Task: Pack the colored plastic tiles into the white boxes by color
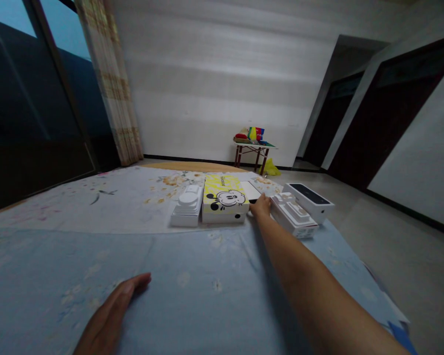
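Note:
My right hand [261, 206] reaches far forward, its fingers bent around the near end of a flat white box [249, 190] with a dark edge; part of the grip is hidden. Just left of it lies a yellow and white box [225, 198] with a cartoon mouse face. Beside that is a white box [188, 207] with a round raised top. To the right of my right hand sit a white box with embossed outlines [293, 215] and a white phone box [309, 201] with a dark top. Low on the left, my left hand [114, 305] hovers over the cloth, fingers stretched out, holding nothing.
A blue floral cloth [170, 276] covers the near table, and a white floral cloth [133, 197] the far part. Beyond stands a small table [253, 145] with colourful items, near a yellow bag [272, 167] on the floor. The table's right edge drops to the floor.

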`<action>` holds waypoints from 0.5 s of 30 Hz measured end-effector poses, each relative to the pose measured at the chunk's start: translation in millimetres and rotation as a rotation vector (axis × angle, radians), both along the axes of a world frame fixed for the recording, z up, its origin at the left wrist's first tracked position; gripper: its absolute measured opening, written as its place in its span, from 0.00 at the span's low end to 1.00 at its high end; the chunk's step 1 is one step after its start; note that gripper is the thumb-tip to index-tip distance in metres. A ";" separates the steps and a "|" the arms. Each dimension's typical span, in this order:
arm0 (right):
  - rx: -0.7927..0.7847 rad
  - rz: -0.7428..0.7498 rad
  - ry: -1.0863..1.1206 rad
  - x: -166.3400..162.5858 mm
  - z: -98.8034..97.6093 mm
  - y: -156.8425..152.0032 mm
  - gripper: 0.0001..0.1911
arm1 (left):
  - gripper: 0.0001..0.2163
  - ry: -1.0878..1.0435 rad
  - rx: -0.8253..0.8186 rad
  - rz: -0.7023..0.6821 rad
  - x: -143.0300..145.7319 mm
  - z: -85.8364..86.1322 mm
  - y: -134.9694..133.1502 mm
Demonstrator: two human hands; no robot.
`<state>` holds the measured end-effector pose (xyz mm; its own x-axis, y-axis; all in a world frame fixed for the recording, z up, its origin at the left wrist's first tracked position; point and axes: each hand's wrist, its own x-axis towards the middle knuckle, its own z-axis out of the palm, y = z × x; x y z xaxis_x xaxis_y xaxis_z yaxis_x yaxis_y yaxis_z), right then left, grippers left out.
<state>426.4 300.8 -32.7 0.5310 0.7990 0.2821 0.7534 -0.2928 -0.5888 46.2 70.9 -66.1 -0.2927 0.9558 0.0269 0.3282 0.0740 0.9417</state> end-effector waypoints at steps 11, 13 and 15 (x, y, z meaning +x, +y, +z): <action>0.060 -0.045 0.003 -7.1 -4.3 -74.0 0.48 | 0.25 -0.025 0.058 -0.072 0.7 2.2 4.0; 0.063 -0.031 0.012 -6.7 -5.6 -90.0 0.48 | 0.26 -0.018 0.059 -0.088 2.7 5.4 3.3; 0.057 -0.037 0.015 -7.2 -5.5 -104.3 0.47 | 0.27 -0.006 0.069 -0.104 4.0 6.9 3.4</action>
